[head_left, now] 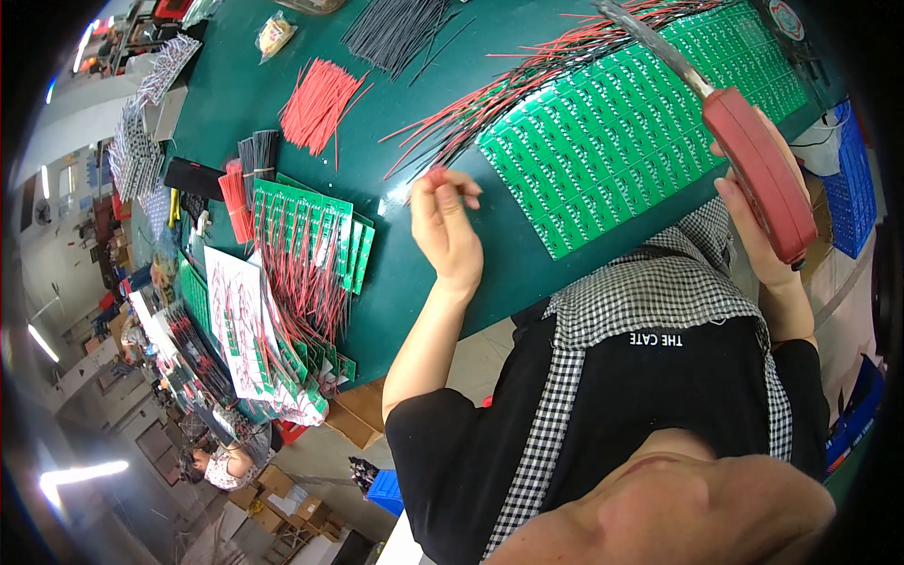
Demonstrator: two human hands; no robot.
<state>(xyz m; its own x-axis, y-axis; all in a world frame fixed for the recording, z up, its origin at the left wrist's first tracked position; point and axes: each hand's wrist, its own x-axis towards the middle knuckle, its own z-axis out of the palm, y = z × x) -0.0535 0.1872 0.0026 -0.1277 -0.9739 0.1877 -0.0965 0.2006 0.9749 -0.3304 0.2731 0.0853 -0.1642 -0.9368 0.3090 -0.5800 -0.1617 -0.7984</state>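
My right hand point(746, 226) is wrapped round the red handle of a soldering gun point(761, 174). Its long metal barrel points up and left, over the far part of a green circuit board panel point(603, 141). Just left of the panel's near-left corner is my left hand point(448, 231), raised above the table with fingers curled together. Something small and red shows at its fingertips, too small to name. Red and black wires point(471, 118) fan out along the panel's far edge, their loose ends reaching toward my left hand.
The green table point(395, 301) holds loose red wires point(320, 104), black wires point(395, 33) and a small bag point(275, 36). Wired boards point(301, 235) are stacked at left, beside bundled red wires point(235, 202). A blue crate point(850, 184) stands at right. Another person point(231, 461) sits lower left.
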